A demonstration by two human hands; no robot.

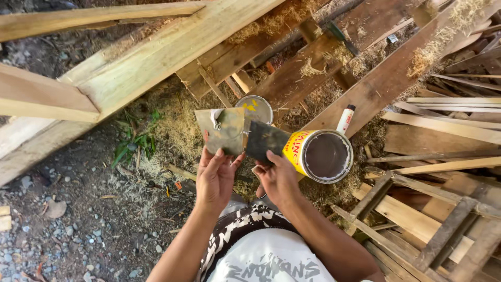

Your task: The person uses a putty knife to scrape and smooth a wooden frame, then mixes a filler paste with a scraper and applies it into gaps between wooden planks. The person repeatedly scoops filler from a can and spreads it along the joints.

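My left hand (215,175) holds a tan, stained flat piece (222,129), like a scrap of sandpaper or card, by its lower edge. My right hand (276,177) grips a dark flat piece (266,138) that meets the tan one edge to edge. Just right of the dark piece stands an open yellow can (318,154) with dark liquid inside. Its round lid (254,108) lies beyond the tan piece. A white marker with a red cap (345,119) rests on a plank behind the can.
Long pale wooden beams (156,52) cross the upper left. Stacked planks and slats (449,156) fill the right side, with sawdust and shavings (182,130) on the ground. Gravel and dirt (68,224) lie at lower left. My knee in patterned shorts (261,250) is below.
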